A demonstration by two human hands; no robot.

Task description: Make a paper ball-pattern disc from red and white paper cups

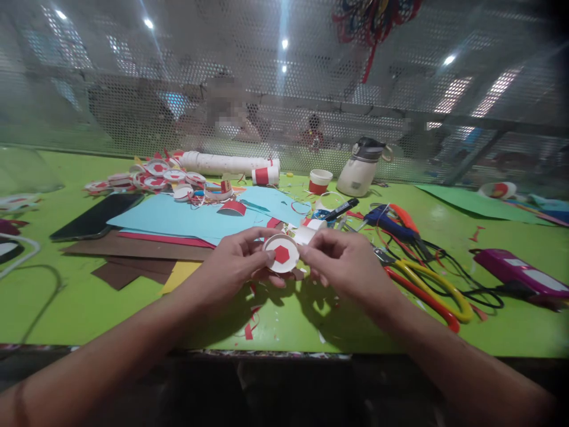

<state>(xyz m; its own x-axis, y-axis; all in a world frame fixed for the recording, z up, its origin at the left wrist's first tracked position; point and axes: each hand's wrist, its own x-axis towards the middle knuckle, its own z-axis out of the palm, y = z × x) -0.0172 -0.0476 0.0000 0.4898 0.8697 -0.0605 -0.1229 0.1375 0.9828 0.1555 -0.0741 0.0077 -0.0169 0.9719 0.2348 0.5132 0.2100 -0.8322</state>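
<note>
My left hand [246, 255] is closed around a small round white paper disc [291, 254] with a raised rim, probably a cut cup bottom. A red hexagon [281, 254] lies in its middle, with my left thumb pressing on its edge. At the disc's right side, my right hand [340, 255] has its fingers pinched together by a curved white paper piece [306, 233], which it seems to hold. The right fingertips sit close to the disc's rim; whether they touch it I cannot tell. Red paper scraps [249, 329] lie below my hands.
Blue paper sheets [164, 214], a phone [95, 216] and a pile of similar discs [155, 169] are at left. Scissors [438, 290], a glue gun [393, 222] and a purple device [520, 273] occupy the right. Cups [320, 181] and a bottle [361, 169] stand behind.
</note>
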